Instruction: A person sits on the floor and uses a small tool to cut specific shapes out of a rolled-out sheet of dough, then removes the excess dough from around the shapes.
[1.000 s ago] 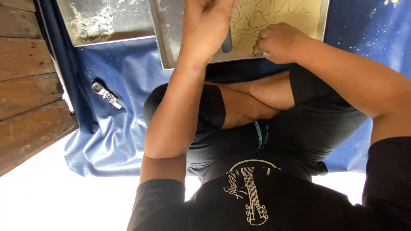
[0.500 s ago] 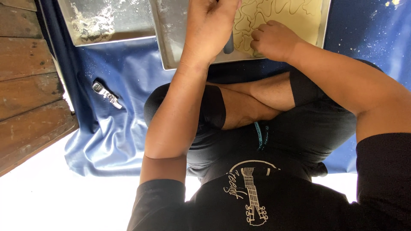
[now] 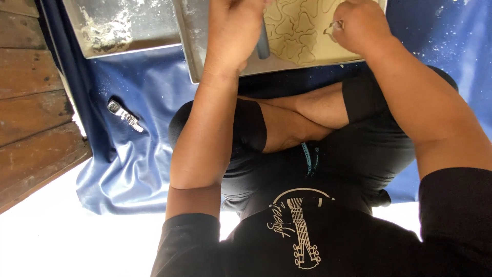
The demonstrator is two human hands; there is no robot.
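We note a blue cloth [image 3: 138,154] spread over the floor, creased and dusted with pale specks of flour. At the left edge runs a stretch of worn wooden planks [image 3: 31,118], dark brown, with gaps between the boards. Below the cloth, the floor [image 3: 77,241] reads as a bright white patch, washed out by strong light. A second metal tray [image 3: 123,25], floury and scuffed, lies on the cloth at the top left. A small metal clip [image 3: 124,115] lies on the cloth near the planks.

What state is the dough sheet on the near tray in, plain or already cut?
Already cut: the dough sheet on the metal tray shows many curved cutter outlines pressed across it.
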